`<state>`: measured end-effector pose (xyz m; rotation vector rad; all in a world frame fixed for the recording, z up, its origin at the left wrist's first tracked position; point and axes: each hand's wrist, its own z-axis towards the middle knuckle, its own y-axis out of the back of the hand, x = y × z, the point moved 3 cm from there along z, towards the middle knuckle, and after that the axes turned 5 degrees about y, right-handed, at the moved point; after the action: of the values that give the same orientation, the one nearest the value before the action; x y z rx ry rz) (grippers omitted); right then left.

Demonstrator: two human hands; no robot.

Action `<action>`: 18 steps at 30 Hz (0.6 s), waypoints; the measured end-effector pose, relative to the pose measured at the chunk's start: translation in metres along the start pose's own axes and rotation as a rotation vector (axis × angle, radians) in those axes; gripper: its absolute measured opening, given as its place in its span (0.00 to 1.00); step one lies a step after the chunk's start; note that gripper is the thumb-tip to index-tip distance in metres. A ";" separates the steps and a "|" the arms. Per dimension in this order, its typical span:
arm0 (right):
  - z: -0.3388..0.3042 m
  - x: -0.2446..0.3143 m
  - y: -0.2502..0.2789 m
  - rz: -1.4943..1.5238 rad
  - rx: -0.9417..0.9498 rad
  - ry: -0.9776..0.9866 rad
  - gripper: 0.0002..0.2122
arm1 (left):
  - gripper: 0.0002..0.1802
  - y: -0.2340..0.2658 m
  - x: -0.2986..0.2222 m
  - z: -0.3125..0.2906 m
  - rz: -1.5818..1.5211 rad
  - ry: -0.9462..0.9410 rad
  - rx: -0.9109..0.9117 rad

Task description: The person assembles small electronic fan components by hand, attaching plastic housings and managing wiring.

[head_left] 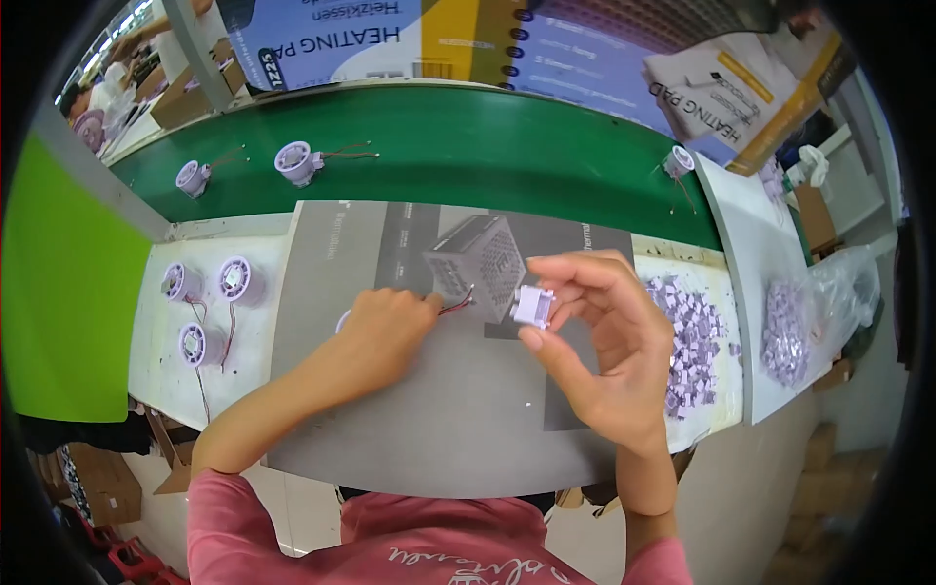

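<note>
Evidently pre-fitting: right hand [622, 353] pinches lilac block [532, 306], left hand [385, 331] grasps mostly hidden wired housing [342, 321]; next move likely needs alignment

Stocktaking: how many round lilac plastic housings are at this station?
6 housings: two left, one right on the green belt; three on the left white board; another seems mostly hidden by the left hand.

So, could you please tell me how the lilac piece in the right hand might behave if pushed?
The piece is probably light: just the fingers hold it. Its boxy shape suggests sliding rather than rolling. Its crisp edges suggest stiffness.
</note>
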<state>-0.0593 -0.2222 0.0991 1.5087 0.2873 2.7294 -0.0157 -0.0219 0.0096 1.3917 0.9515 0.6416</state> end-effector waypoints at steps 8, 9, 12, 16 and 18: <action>0.017 -0.022 -0.023 -0.371 -0.005 0.212 0.21 | 0.09 -0.003 0.020 0.014 -0.554 -0.101 0.114; 0.017 -0.025 -0.024 -0.393 -0.007 0.230 0.21 | 0.10 -0.001 0.020 0.015 -0.593 -0.086 0.126; 0.017 -0.036 -0.027 -0.337 -0.019 0.212 0.21 | 0.10 0.008 0.016 0.019 -0.638 -0.070 0.176; 0.017 -0.048 -0.028 -0.332 -0.031 0.185 0.22 | 0.10 0.014 0.016 0.031 -0.791 -0.091 0.287; 0.020 -0.055 -0.025 -0.395 -0.007 0.283 0.21 | 0.10 0.010 0.018 0.038 -0.820 -0.100 0.277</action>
<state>-0.0148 -0.2002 0.0595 0.9334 0.5158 2.6024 0.0276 -0.0251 0.0133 1.1097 1.4375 -0.1800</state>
